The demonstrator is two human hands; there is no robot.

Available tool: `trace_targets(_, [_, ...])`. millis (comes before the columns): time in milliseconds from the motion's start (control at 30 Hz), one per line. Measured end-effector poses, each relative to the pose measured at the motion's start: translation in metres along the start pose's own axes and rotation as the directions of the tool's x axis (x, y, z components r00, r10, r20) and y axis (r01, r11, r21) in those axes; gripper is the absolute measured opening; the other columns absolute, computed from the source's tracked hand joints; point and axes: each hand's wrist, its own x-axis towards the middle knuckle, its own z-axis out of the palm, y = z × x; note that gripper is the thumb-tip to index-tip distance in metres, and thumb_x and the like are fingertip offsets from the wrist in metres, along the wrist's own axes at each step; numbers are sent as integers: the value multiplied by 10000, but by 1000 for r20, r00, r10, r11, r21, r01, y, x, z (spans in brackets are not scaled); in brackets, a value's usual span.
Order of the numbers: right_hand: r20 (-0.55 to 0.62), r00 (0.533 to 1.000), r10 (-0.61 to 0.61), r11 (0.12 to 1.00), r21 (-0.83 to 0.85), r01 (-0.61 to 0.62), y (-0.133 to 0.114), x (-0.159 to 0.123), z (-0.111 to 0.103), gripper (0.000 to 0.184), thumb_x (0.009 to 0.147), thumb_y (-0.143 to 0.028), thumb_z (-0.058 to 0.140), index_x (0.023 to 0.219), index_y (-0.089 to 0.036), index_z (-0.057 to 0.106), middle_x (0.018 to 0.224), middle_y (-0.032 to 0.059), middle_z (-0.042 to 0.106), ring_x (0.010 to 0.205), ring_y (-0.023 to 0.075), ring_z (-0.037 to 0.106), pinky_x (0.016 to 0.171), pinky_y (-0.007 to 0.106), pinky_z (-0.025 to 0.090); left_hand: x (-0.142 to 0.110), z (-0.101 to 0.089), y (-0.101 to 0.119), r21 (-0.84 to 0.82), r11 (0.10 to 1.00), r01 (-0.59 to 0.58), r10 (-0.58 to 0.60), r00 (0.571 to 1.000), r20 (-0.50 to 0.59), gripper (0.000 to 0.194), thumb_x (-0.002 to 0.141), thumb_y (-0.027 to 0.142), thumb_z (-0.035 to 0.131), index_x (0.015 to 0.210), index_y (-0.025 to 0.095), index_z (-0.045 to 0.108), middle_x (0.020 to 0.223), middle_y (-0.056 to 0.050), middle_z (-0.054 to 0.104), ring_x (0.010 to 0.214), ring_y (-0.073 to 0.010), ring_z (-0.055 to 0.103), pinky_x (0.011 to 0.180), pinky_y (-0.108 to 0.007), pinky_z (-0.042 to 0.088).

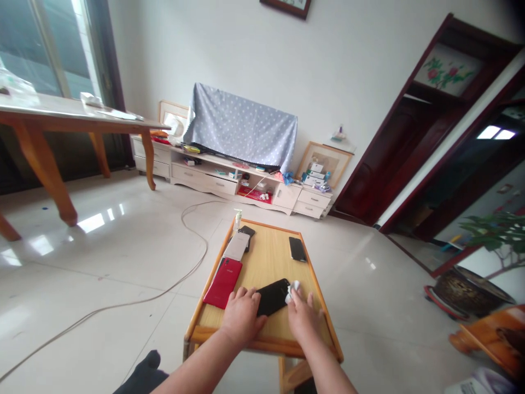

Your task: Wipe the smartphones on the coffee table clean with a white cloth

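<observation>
Left hand [241,314] open, braced against black smartphone [273,296] on the table [268,262]; right hand [302,317] gripping white cloth [293,291] at phone's right end, steady brace

Daylight poured in from the window [49,49] at ten o'clock, leaving white glare on the tile floor [91,222]; the wide lens bowed the edges, which perhaps looked slightly soft.

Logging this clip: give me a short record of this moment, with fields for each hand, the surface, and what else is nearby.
Left hand: on black phone
Right hand: holding white tissue against that phone
Surface: low wooden table
Also on it: red phone, dark phone, bottle
Floor: cable
</observation>
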Motion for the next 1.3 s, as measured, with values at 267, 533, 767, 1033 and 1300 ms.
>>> trace_targets(267, [11,975,-220,975,37,219,-23,-48,25,523,1000,-332,278,1494,-373,444,1586,-16,363,1521,322,151,1153,682,171,0,3,-1,-17,1000,10,-10,1000,-9,427,774,395,655,1177,255,630,1373,-72,598,1243,-313,492,1024,-449,387])
trace_targets(533, [-20,994,-111,993,29,112,-15,-38,7,519,996,-306,286,1479,-334,474,1569,3,396,1510,353,177,1134,722,151,-1,2,-2,-12,1000,-12,12,1000,-25,401,758,421,665,1121,253,640,1330,-69,621,1194,-314,509,975,-443,403])
trace_targets(767, [-117,956,-271,935,204,290,-28,-54,15,454,952,-206,359,1254,-343,670,1360,21,638,1372,245,474,1202,574,97,0,8,-5,-8,999,-43,42,998,-48,385,800,400,624,1151,244,618,1293,-85,632,1189,-307,506,966,-434,393])
trace_targets(1033, [-73,989,-132,916,373,150,-18,-8,-6,272,948,-366,471,1075,-268,690,960,10,739,861,177,677,702,243,467,2,11,-6,-12,999,-37,37,998,-45,413,775,411,652,1150,241,624,1317,-85,620,1195,-317,503,967,-449,396])
trace_targets(1300, [-239,943,-230,954,133,267,-35,0,2,284,920,-178,496,1067,-274,719,1080,64,659,932,192,640,798,275,477,3,14,-9,-16,999,-47,46,997,-65,407,766,406,651,1141,249,625,1311,-80,622,1180,-313,512,953,-451,401])
